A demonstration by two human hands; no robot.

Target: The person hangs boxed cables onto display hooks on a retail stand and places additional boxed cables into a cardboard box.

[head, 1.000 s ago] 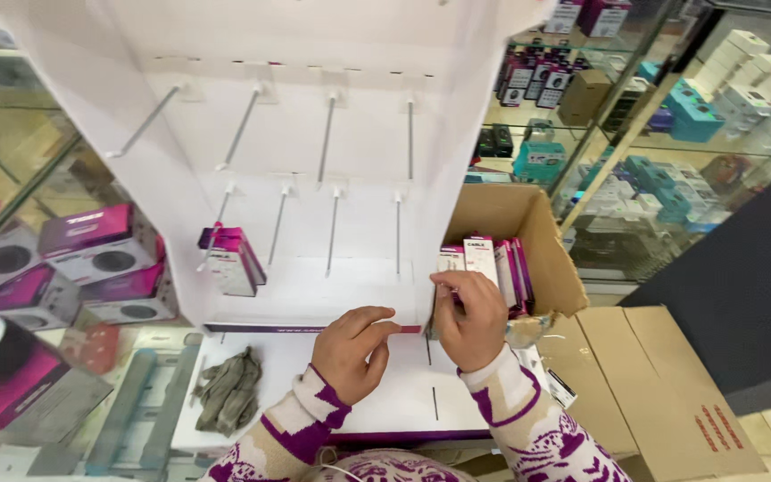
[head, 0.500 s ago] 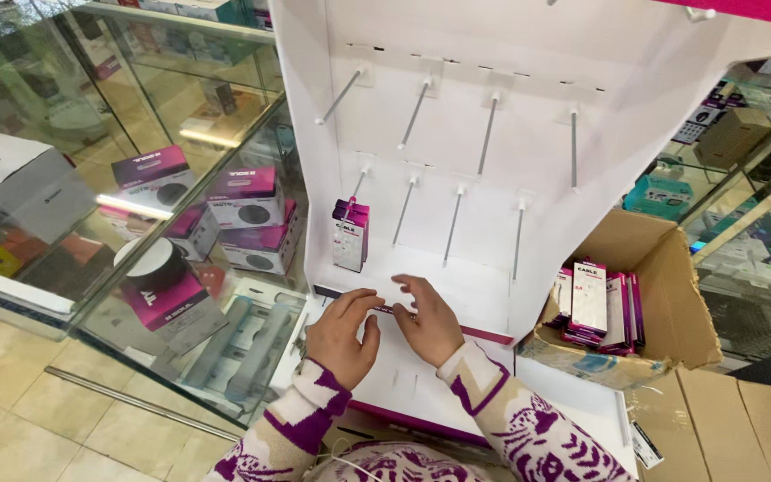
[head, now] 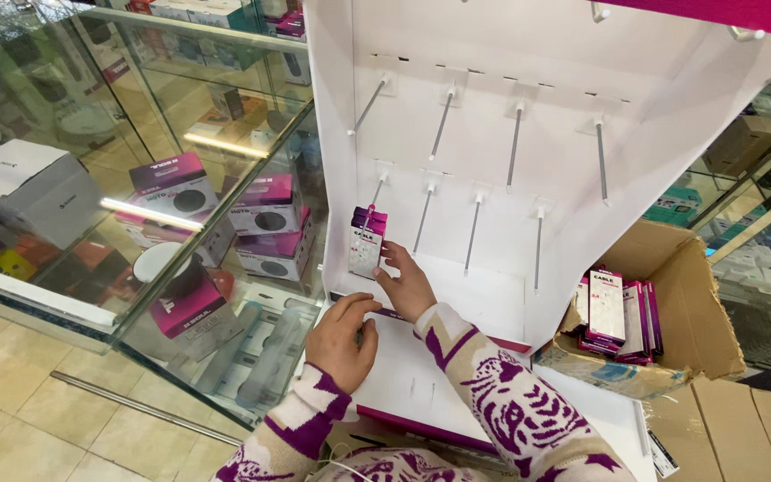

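A white cardboard display stand [head: 493,125] with two rows of metal pegs fills the middle of the view. A small stack of pink-and-white cable packages [head: 367,241] hangs on the lower-left peg. My right hand [head: 408,284] reaches up to it, with fingertips and thumb pinching the front package's lower right edge. My left hand [head: 343,339] rests lower down on the stand's white base [head: 403,375], fingers loosely bent, with nothing in it. The other pegs are bare.
An open brown carton [head: 671,295] with several more cable packages [head: 613,308] stands to the right of the stand. A glass showcase [head: 180,205] with pink and white product boxes is on the left. Flattened cardboard [head: 742,428] lies at the bottom right.
My right hand has left the stand's base and risen to the hanging package at the lower-left peg. My left hand stays on the base.
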